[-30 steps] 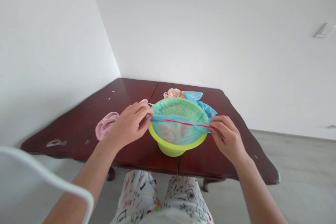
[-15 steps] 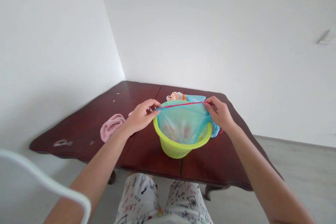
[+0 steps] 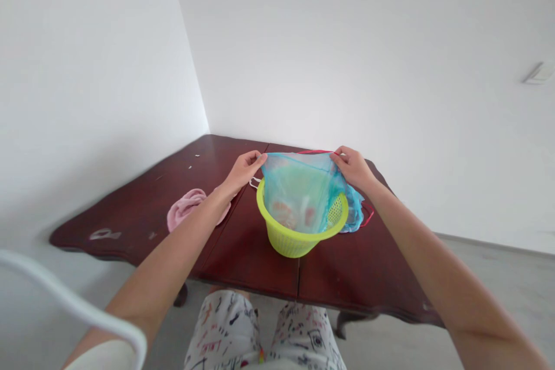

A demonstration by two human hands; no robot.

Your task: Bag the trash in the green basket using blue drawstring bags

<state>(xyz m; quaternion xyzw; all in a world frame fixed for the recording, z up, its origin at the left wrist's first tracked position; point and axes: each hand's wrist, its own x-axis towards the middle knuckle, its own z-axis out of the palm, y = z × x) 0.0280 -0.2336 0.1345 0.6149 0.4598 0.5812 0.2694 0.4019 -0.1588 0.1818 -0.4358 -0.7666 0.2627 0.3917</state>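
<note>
A translucent blue plastic bag [image 3: 295, 185] with a red drawstring is stretched between my hands, its lower part down inside a yellow-green plastic basket [image 3: 290, 241]. My left hand [image 3: 246, 169] pinches the bag's upper left corner. At the upper right corner, my right hand [image 3: 352, 166] grips it between thumb and fingers. Something reddish shows faintly through the film; I cannot make out what it is. Behind the basket on the right lies another crumpled blue bag [image 3: 353, 217] with a red string.
Pink cloth [image 3: 185, 208] lies in a heap left of the basket, partly behind my left forearm. The dark red wooden table [image 3: 255, 263] meets white walls at the back. A white cable [image 3: 73, 300] crosses the lower left.
Both hands have risen slightly and moved away from me, lifting the bag's top edge higher. The red drawstring now shows behind that edge, and more of the crumpled blue bag is visible.
</note>
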